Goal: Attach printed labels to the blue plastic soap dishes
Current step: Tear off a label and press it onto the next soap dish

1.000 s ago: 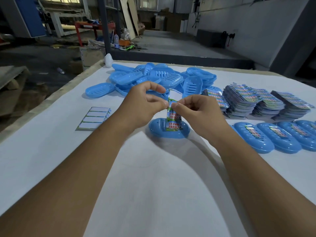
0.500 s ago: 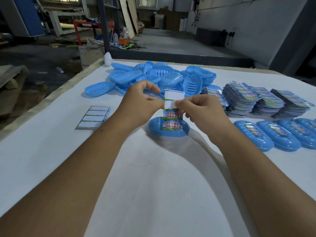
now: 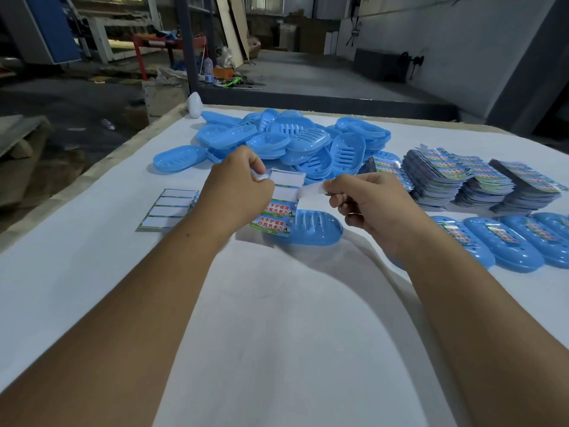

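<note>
Left hand pinches label sheet; right hand pinches a peeled label above unlabelled soap dish on worktop. Few labelled dishes right; pile remains.

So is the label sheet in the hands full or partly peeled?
Partly peeled: the label sheet shows blank top slots, and the right hand pinches a freed label.

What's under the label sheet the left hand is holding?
Under the label sheet lies a blue soap dish, its left end covered. The left hand hides the sheet's left edge.
</note>
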The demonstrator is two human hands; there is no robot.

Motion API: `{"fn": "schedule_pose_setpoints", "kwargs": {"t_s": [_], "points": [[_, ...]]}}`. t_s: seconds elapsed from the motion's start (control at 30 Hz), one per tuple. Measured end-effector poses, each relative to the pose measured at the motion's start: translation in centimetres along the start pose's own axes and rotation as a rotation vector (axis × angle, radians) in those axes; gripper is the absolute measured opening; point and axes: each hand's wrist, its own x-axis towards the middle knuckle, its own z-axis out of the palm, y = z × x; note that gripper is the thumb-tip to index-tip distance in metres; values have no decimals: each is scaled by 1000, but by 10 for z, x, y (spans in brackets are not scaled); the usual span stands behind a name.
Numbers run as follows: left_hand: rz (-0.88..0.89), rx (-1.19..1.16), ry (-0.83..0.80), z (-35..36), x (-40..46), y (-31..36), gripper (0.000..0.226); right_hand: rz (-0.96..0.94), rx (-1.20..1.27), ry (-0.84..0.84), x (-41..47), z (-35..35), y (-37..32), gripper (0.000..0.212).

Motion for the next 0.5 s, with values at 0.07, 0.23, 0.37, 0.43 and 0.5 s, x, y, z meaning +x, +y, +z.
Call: {"fn": "schedule_pose_setpoints", "kwargs": {"t_s": [0.07, 0.23, 0.37, 0.43, 0.5], "points": [[-30, 28, 12, -2, 1, -1, 14, 9, 5, 6, 0, 0, -1, 10], [-75, 111, 14, -7, 1, -4, 15, 17, 59, 38, -1, 1, -1, 8], [-54, 361, 76, -8, 1, -10, 21, 16, 36, 56, -2, 1, -2, 9], [-33, 578, 114, -8, 0, -12, 30, 14, -9, 52, -3, 2, -2, 10], [-11, 667, 156, -9, 0, -12, 31, 18, -32, 47, -4, 2, -2, 11]]}}
